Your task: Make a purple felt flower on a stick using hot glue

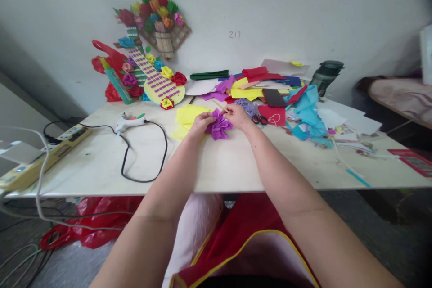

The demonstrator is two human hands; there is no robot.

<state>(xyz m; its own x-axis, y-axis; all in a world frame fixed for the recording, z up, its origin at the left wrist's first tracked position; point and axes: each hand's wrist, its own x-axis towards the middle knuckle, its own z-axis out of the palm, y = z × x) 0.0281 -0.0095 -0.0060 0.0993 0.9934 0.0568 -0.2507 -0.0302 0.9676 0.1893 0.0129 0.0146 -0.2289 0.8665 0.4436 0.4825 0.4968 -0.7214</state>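
Both my hands meet over the middle of the pale table [219,166]. My left hand [201,123] is closed on the left side of a purple paper flower [219,127]. My right hand [238,117] pinches the flower's right side, and a thin wooden stick [220,105] pokes out from its fingers toward the back left. Yellow paper sheets [189,114] lie just behind and left of the flower.
A white glue gun [130,121] with a black cord lies left, a yellow power strip [43,150] at the far left edge. Scissors [259,119] and a heap of coloured paper [270,90] sit right. A paper-flower guitar [151,78] leans on the wall; a dark bottle [326,75] stands back right.
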